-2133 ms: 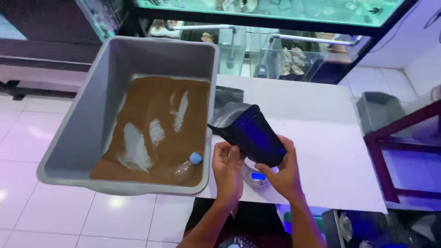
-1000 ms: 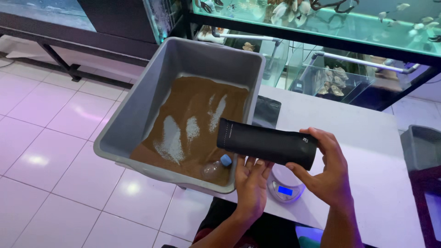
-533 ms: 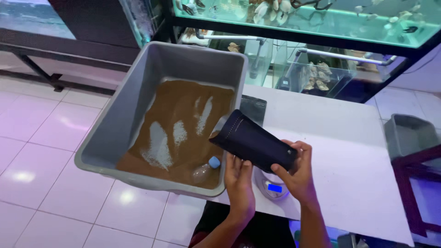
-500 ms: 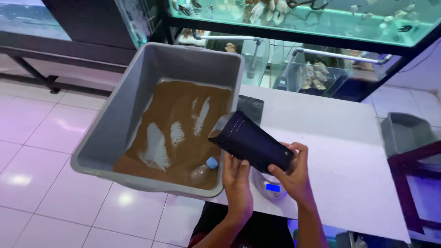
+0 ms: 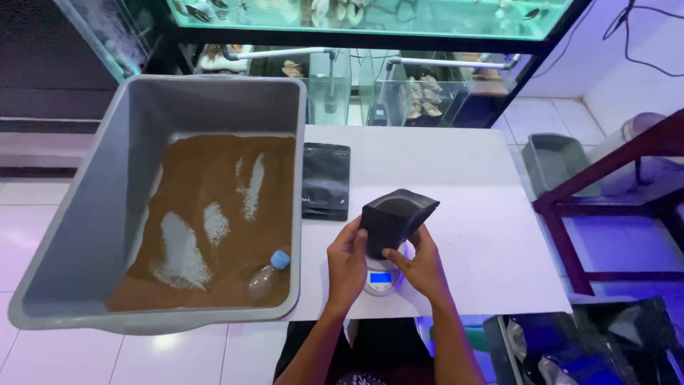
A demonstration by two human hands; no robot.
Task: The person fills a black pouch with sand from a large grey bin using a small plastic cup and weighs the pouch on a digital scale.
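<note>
1. A black stand-up pouch (image 5: 394, 217) is held upright over a small digital scale (image 5: 381, 278) near the front edge of the white worktop (image 5: 456, 171).
2. The left hand (image 5: 347, 260) is pressed against the pouch's left side, its grip closed on the pouch with the fingers curled round the lower edge.
3. The right hand (image 5: 420, 264) is set against the pouch's lower right side, its grip likewise closed on the pouch, thumb in front.
4. Whether the pouch's base touches the scale cannot be told, as it is hidden by the hands.
5. A second black pouch (image 5: 325, 180) is laid flat on the worktop, near the left edge and just beside the tub.
6. A large grey tub (image 5: 107, 185) is placed at the worktop's left side, overhanging its front and left edges.
7. The tub's floor is covered with brown granules (image 5: 214, 178), marked with pale patches.
8. A small clear bottle with a blue cap (image 5: 268, 274) is lying in the granules at the tub's front right corner.
9. Glass aquarium tanks (image 5: 399, 93) are seen beyond the worktop's far edge.
</note>
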